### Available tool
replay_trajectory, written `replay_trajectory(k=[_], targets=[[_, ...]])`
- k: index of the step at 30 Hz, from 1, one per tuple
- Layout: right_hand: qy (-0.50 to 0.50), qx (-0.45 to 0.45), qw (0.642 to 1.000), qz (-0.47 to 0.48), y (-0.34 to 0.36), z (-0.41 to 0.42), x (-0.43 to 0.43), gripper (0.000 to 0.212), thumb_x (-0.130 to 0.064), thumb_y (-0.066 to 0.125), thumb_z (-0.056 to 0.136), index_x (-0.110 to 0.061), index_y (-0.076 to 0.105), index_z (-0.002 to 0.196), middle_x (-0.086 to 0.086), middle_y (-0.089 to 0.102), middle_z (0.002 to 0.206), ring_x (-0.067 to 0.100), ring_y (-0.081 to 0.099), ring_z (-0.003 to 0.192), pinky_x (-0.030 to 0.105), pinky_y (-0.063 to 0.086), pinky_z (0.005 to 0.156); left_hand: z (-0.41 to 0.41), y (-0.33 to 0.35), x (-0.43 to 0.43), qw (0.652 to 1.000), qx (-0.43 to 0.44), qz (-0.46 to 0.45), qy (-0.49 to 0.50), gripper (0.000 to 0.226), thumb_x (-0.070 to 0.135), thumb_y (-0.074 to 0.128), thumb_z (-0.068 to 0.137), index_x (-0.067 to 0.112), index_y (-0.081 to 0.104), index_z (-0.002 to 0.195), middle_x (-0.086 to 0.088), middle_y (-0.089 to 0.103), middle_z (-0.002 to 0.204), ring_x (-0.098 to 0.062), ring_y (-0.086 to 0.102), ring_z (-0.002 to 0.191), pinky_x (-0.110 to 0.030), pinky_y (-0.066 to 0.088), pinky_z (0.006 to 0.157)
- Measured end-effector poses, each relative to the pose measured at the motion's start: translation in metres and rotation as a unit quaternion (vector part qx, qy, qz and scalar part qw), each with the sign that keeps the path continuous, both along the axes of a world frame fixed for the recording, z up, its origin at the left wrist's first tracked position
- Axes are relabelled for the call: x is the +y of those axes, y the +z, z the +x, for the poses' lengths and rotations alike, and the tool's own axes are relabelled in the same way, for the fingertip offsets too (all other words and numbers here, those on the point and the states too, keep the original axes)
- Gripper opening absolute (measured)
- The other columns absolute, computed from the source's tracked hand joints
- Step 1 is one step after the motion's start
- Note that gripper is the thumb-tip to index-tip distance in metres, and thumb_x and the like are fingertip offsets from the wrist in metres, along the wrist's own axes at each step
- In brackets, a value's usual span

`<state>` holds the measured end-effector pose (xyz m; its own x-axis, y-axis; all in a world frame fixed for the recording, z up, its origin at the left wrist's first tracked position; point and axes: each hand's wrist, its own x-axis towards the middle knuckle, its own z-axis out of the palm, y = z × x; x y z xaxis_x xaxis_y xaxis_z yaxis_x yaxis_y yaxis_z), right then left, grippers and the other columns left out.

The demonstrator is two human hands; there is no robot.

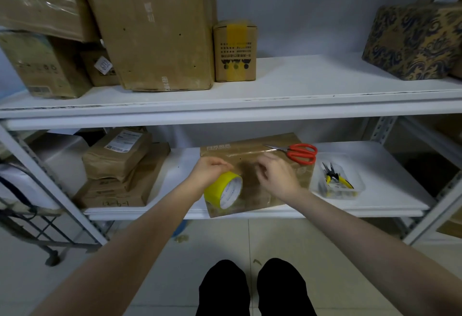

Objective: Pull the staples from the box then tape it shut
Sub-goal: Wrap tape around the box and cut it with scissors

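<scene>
White metal shelving, and the box (237,150) sits on the lower shelf (375,190). The left hand (210,170) grips the yellow tape roll (222,190), standing it on the box top. The right hand (277,178) hovers just beside it with fingers curled; whether it's pinching the tape's end, I cannot tell. Scissors (300,153) wait on the box's far right corner, handy for cutting. Pliers (335,178) lie in the tray (355,190) to the right.
</scene>
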<state>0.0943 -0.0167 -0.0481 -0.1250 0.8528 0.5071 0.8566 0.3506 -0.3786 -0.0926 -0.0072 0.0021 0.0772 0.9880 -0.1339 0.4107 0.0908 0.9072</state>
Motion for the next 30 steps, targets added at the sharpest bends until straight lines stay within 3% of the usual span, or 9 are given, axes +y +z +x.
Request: replay_trajectory(k=[3,9,12,15,17,23,27,29,30], targets=[[0.057,0.181,0.975,-0.116,0.015,-0.019,-0.014,0.017,-0.028,0.059,0.092,-0.022,0.065,0.077,-0.005,0.063,0.071,0.010,0.053,0.066,0.027,0.039,0.063,0.011,-0.003,-0.003,1.000,-0.008,0.000,0.019,0.014,0.008,0.063,0.087,0.002,0.071,0.097,0.007,0.059,0.073,-0.005,0.053,0.073,-0.014,0.041,0.067],[0.030,0.227,0.965,-0.129,0.010,-0.019,-0.018,0.016,-0.019,0.072,0.081,-0.024,0.065,0.067,-0.009,0.062,0.063,0.008,0.055,0.063,0.027,0.045,0.064,0.022,-0.019,-0.011,0.998,-0.021,-0.024,0.050,0.015,0.014,0.066,0.085,0.021,0.070,0.073,-0.007,0.069,0.096,-0.020,0.059,0.104,-0.030,0.043,0.099],[0.010,0.241,0.964,-0.117,0.011,-0.017,-0.018,0.018,-0.016,0.068,0.082,-0.021,0.062,0.067,-0.002,0.064,0.066,0.014,0.057,0.064,0.033,0.048,0.065,0.025,-0.022,-0.015,0.997,-0.023,-0.036,0.058,0.009,0.017,0.064,0.087,0.017,0.073,0.090,-0.007,0.069,0.109,-0.022,0.058,0.113,-0.037,0.042,0.106],[0.021,0.198,0.970,-0.141,0.013,-0.015,-0.019,0.004,-0.019,0.065,0.086,-0.017,0.063,0.083,-0.003,0.063,0.076,0.014,0.056,0.070,0.032,0.048,0.070,0.025,-0.021,-0.017,0.997,-0.030,-0.034,0.060,0.016,0.015,0.062,0.089,0.011,0.072,0.101,-0.009,0.068,0.113,-0.022,0.057,0.115,-0.033,0.041,0.105],[0.026,0.176,0.969,-0.174,0.015,-0.016,-0.021,0.011,-0.021,0.069,0.085,-0.012,0.067,0.091,-0.005,0.062,0.079,0.010,0.056,0.073,0.027,0.046,0.070,0.027,-0.020,-0.020,0.997,-0.037,-0.031,0.054,0.017,0.012,0.061,0.090,0.008,0.071,0.102,-0.010,0.068,0.113,-0.021,0.057,0.115,-0.028,0.041,0.101],[0.015,0.190,0.962,-0.195,0.012,-0.016,-0.022,0.013,-0.015,0.066,0.087,-0.008,0.072,0.079,0.001,0.063,0.070,0.015,0.058,0.070,0.028,0.041,0.063,0.033,-0.017,-0.030,0.999,-0.028,-0.028,0.032,0.021,0.009,0.057,0.091,0.005,0.069,0.108,-0.010,0.066,0.117,-0.013,0.055,0.103,-0.019,0.036,0.088],[-0.003,0.130,0.971,-0.201,0.013,-0.016,-0.020,0.031,-0.013,0.055,0.093,-0.021,0.049,0.064,0.005,0.056,0.075,0.020,0.049,0.073,0.027,0.029,0.061,0.035,-0.012,-0.035,0.999,-0.015,-0.022,0.020,0.044,0.013,0.059,0.091,0.012,0.050,0.134,-0.003,0.055,0.125,-0.018,0.047,0.126,-0.021,0.035,0.090],[-0.012,0.139,0.971,-0.195,0.018,-0.012,-0.018,0.032,-0.011,0.054,0.094,-0.023,0.045,0.065,0.005,0.054,0.078,0.019,0.048,0.076,0.026,0.028,0.063,0.031,-0.011,-0.035,0.999,-0.028,-0.030,0.026,0.057,0.018,0.063,0.089,0.018,0.039,0.141,-0.001,0.049,0.126,-0.018,0.049,0.119,-0.024,0.041,0.087],[-0.013,0.145,0.971,-0.191,0.020,-0.009,-0.017,0.026,-0.010,0.054,0.094,-0.020,0.048,0.070,0.005,0.054,0.078,0.019,0.049,0.077,0.025,0.028,0.064,0.029,-0.011,-0.035,0.999,-0.029,-0.034,0.012,0.048,0.018,0.064,0.088,0.018,0.046,0.133,0.000,0.052,0.118,-0.017,0.052,0.108,-0.024,0.043,0.079]])
